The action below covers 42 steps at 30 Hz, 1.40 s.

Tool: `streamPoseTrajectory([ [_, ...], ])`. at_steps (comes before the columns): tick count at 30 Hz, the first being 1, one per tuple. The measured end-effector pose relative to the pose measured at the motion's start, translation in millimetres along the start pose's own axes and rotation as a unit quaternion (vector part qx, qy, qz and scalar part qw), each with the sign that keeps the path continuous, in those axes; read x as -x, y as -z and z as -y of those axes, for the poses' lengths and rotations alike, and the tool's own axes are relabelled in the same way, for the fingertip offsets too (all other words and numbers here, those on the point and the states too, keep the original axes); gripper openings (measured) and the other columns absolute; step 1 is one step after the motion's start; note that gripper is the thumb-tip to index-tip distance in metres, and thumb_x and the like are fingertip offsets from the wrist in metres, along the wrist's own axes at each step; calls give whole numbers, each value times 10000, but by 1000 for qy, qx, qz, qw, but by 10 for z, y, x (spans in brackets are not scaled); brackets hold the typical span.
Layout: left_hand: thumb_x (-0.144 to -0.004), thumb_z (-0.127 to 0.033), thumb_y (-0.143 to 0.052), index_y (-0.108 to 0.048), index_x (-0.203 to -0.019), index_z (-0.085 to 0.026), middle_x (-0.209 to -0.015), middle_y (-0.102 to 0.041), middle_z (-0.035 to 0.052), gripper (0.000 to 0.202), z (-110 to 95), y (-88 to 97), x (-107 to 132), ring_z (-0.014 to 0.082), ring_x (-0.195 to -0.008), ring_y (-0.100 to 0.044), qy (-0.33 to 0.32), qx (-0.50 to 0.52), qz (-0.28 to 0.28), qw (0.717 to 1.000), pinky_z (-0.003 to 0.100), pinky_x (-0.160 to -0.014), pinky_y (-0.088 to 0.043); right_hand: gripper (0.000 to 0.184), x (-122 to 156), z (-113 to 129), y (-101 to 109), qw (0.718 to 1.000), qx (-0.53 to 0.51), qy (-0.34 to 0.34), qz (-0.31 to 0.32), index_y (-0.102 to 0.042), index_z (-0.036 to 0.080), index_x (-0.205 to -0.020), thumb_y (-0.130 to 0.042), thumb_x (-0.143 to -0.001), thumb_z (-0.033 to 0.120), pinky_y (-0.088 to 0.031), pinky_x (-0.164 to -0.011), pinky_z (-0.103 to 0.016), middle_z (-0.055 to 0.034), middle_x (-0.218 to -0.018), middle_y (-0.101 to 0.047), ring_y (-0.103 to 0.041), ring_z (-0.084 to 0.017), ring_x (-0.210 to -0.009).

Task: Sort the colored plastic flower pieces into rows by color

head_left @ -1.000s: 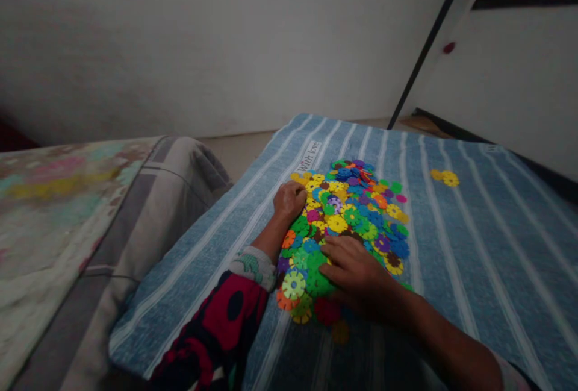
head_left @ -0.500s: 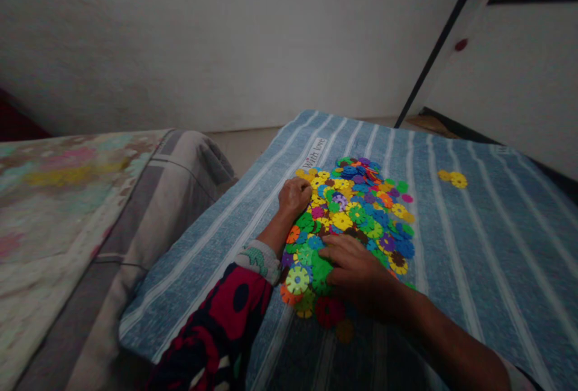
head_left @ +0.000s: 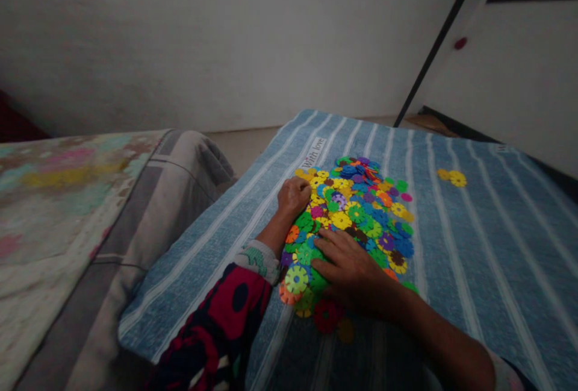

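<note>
A heap of flat, notched plastic discs point(head_left: 341, 220) in many colours lies spread on a blue striped cloth point(head_left: 217, 240). At the heap's left edge rests my left hand point(head_left: 294, 196), its fingers curled inward; whether they hold a disc is hidden. My right hand point(head_left: 350, 267) lies over the near part of the heap with its fingers stretched out and somewhat apart, touching green discs. Close to its fingertips is a light green disc point(head_left: 297, 279). A dark red disc point(head_left: 327, 315) sits just below that hand, in shadow.
Two yellow discs point(head_left: 452, 178) lie apart on the right of the cloth. To the left stands a bed or seat with a patterned cover point(head_left: 67, 198), across a gap. A dark pole point(head_left: 440, 44) leans near the pale wall point(head_left: 217, 41) behind.
My right hand has shifted slightly left and up over the discs, its fingers spreading a little. My left hand stays at the heap's left edge.
</note>
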<state>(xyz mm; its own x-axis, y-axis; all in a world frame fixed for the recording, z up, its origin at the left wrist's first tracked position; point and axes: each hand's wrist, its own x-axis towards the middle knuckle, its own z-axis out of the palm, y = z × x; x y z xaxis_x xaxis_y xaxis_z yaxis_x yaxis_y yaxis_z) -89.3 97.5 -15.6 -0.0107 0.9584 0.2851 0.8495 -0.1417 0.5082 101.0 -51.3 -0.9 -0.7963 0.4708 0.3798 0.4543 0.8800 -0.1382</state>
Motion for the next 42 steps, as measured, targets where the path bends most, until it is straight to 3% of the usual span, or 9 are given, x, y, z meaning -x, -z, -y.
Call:
streamPoseTrajectory([
  [6,-788,-239,-512,-743,-822,-185,-906,-722,54,239,18,-9,-7,192,-857,-623,-6,1,-3,1000,297,-802,-469,238,-6,44,55,1000,1,-10,9,-625,223,-1097,-640,-861,248,-346,-1090,-563,-152,-1326,-573,-401,-316,-1361],
  [14,-783,-236,-512,-741,-816,-193,-913,-722,51,235,21,-17,-13,195,-871,-624,0,4,-3,1000,300,-810,-471,498,32,-14,-21,999,-15,-32,8,-565,130,-1218,-691,-822,404,-319,-1112,-560,-212,-1369,-541,-356,-332,-1390],
  [22,-785,-254,-520,-738,-813,-195,-913,-721,50,227,34,-19,-17,191,-863,-625,-6,7,-2,1000,299,-813,-474,414,40,-49,-69,999,-35,-31,-16,-609,147,-1077,-692,-814,456,-328,-1116,-547,-195,-1359,-548,-363,-326,-1383],
  [30,-781,-245,-518,-743,-832,-200,-940,-727,48,235,48,-41,-24,200,-912,-627,-5,4,-3,1000,300,-823,-473,283,21,-47,13,997,-67,-28,-14,-607,164,-960,-670,-839,413,-364,-1084,-541,-192,-1300,-585,-446,-307,-1322],
  [42,-782,-239,-509,-740,-823,-193,-937,-726,50,240,37,-27,-18,202,-916,-629,1,13,-2,1000,302,-833,-476,203,40,-44,19,995,-89,-25,-26,-598,190,-938,-644,-865,374,-354,-1093,-514,-130,-1212,-636,-473,-280,-1297],
])
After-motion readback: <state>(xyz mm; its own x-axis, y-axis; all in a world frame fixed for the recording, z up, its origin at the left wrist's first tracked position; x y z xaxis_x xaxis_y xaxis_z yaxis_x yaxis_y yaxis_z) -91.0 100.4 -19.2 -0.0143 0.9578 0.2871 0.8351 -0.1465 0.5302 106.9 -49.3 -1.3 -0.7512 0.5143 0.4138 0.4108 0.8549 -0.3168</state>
